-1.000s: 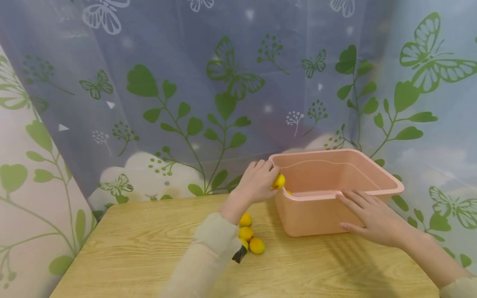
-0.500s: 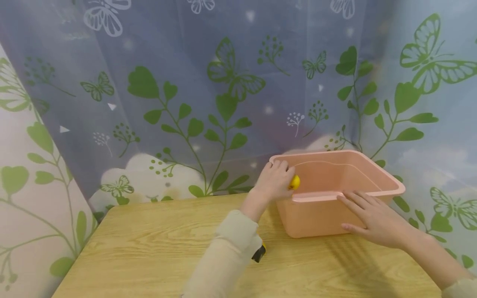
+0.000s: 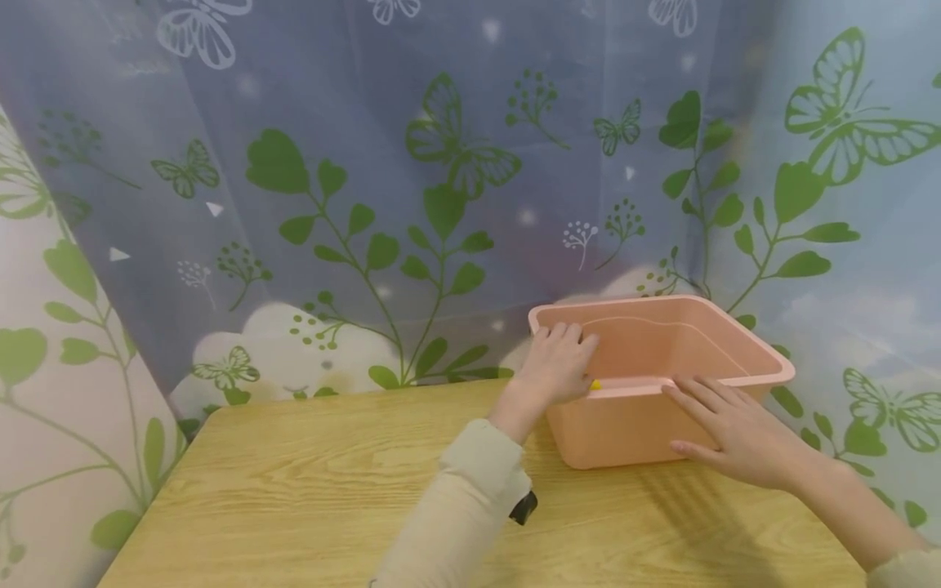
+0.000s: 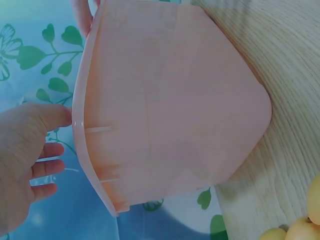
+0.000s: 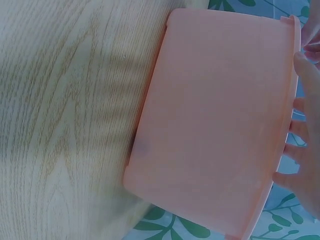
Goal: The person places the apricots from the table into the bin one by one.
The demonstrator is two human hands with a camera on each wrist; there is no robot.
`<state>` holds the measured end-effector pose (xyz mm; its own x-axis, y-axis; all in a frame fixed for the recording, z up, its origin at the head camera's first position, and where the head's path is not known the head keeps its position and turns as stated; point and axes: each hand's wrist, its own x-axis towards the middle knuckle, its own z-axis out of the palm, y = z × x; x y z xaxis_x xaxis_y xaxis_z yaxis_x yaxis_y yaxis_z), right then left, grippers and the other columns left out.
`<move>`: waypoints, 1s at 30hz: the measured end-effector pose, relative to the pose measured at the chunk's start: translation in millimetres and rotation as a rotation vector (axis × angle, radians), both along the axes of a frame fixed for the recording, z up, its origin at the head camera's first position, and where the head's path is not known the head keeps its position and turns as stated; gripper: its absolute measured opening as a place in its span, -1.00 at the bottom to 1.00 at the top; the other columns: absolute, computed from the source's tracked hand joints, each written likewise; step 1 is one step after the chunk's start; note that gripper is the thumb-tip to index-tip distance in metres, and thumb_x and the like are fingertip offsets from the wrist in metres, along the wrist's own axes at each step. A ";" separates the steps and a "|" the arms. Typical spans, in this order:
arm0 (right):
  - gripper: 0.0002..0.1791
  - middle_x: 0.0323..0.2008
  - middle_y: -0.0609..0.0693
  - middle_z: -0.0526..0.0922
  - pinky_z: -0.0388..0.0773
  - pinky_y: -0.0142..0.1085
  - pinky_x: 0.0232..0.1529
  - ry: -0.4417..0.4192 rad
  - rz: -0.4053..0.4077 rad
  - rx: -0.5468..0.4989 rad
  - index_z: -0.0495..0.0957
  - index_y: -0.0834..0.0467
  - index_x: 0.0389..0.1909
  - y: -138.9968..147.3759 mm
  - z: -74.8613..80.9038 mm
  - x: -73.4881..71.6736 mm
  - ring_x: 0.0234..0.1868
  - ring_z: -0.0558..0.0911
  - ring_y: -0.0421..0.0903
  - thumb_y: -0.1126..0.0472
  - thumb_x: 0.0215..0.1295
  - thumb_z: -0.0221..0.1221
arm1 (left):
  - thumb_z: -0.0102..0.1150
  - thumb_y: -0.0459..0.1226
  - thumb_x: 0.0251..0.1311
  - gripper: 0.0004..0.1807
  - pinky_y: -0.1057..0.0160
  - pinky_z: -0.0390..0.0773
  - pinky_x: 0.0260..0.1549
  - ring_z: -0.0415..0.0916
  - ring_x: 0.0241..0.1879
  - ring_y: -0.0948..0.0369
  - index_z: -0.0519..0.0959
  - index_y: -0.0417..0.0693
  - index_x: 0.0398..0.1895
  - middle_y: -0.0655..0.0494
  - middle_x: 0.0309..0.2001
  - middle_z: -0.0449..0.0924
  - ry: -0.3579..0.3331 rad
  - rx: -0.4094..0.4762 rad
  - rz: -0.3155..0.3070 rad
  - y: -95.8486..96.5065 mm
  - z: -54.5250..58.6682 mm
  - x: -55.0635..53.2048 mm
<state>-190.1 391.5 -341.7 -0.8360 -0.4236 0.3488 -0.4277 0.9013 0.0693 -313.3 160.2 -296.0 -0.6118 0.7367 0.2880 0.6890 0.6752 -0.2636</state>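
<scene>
A pink plastic tub (image 3: pixel 625 429) stands on the wooden table. My left hand (image 3: pixel 556 359) hovers at its left front corner, fingers over the inside. In the left wrist view that hand (image 4: pixel 25 160) has loosely bent fingers with nothing visible between them, its thumb by the rim. A bit of yellow fruit (image 3: pixel 596 385) shows beside it, just behind the front rim; the rest is hidden. My right hand (image 3: pixel 742 433) rests its extended fingers over the front rim, with the thumb outside. Several yellow-orange fruits (image 4: pixel 304 230) sit on the table, hidden by my left sleeve in the head view.
The wooden table (image 3: pixel 294 490) spreads to the left and front of the tub. A curtain (image 3: pixel 367 122) printed with leaves and butterflies hangs close behind it and along the right. A small black piece (image 3: pixel 524 508) sticks out by my left sleeve and moves with it.
My left hand has moved right, over the tub's corner. The yellow fruit it held has left its fingers and sits lower, inside the rim. The right hand has stayed in place.
</scene>
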 end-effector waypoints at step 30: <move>-0.26 0.31 0.28 0.18 -0.04 0.09 0.27 -0.079 -0.019 -0.076 0.09 0.11 0.40 -1.2 -0.8 0.3 0.29 0.14 0.32 -0.05 0.28 0.10 | 0.02 -0.03 0.25 -0.69 0.23 0.37 -0.19 0.37 -0.19 0.16 0.48 0.07 -0.02 0.13 -0.17 0.43 0.049 0.132 0.009 -85.3 -36.6 -7.9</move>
